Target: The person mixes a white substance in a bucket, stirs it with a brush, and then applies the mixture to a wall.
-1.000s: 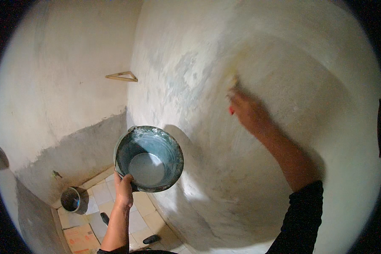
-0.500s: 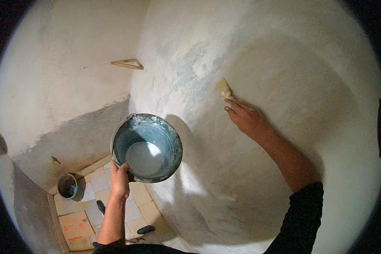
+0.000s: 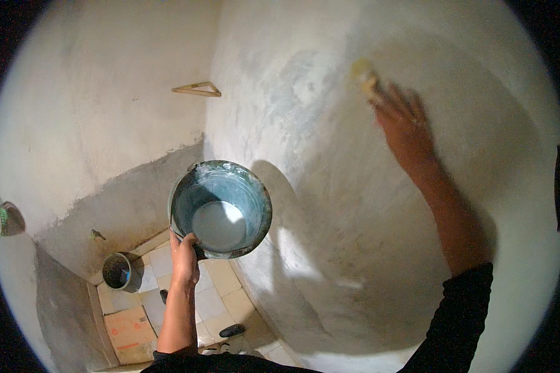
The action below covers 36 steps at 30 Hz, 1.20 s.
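My left hand (image 3: 185,258) grips the near rim of a dark bucket (image 3: 252,193), thumb over the edge. The bucket's inside is bluish and smeared with white, and a pale grey-white liquid (image 3: 214,227) covers its bottom. Up on the right, my right hand (image 3: 406,127) is closed round a paintbrush (image 3: 364,73) whose yellowish bristles are against the wall or very near it. Hand and brush are blurred by motion. White, patchy streaks mark the wall (image 3: 305,87) left of the brush.
A triangular wooden piece (image 3: 196,89) juts from the corner wall. Below, a small bucket (image 3: 117,271), a flattened cardboard sheet (image 3: 130,336) and a dark slipper-like object (image 3: 232,331) lie on the tiled floor (image 3: 210,304). A tap (image 3: 98,234) and a green container (image 3: 0,221) are at left.
My right hand has swept the paintbrush upward and to the right along the wall. My left hand still holds the bucket, and the whole view has shifted slightly.
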Available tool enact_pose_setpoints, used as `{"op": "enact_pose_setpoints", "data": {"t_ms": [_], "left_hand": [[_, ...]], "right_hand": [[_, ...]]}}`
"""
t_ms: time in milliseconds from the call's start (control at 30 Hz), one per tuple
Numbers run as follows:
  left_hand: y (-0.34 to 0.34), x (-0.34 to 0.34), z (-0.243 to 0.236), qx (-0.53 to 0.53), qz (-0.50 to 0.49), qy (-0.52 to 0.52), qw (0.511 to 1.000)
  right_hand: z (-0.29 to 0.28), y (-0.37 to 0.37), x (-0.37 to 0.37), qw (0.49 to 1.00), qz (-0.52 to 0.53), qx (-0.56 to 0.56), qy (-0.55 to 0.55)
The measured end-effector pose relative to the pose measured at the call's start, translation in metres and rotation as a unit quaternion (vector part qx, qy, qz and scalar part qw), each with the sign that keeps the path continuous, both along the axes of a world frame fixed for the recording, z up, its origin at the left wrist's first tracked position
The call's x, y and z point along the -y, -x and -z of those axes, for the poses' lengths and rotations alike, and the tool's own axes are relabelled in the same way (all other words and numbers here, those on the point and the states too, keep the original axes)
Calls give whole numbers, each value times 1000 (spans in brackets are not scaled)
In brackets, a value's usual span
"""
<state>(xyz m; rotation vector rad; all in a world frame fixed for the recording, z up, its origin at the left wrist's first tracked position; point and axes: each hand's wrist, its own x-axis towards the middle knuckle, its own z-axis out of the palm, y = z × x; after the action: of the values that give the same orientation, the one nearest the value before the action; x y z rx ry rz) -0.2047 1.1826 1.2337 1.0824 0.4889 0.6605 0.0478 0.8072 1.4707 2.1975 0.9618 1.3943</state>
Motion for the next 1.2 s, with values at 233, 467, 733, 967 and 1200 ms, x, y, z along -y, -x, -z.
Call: {"op": "enact_pose_setpoints", "data": {"t_ms": [233, 467, 733, 967, 1200], "left_hand": [[3, -16, 9, 1, 37, -14, 999], [7, -22, 14, -16, 18, -1, 1000], [10, -17, 0, -2, 63, 9, 998], [16, -11, -11, -4, 46, 5, 999], [7, -15, 6, 17, 67, -6, 998]], "right_hand": [[-19, 17, -20, 994, -88, -60, -25], [-50, 37, -20, 990, -16, 128, -63], [-9, 61, -36, 993, -64, 2, 98], [-90, 63, -2, 981, -103, 52, -159], [-41, 57, -6, 990, -131, -28, 54]]}}
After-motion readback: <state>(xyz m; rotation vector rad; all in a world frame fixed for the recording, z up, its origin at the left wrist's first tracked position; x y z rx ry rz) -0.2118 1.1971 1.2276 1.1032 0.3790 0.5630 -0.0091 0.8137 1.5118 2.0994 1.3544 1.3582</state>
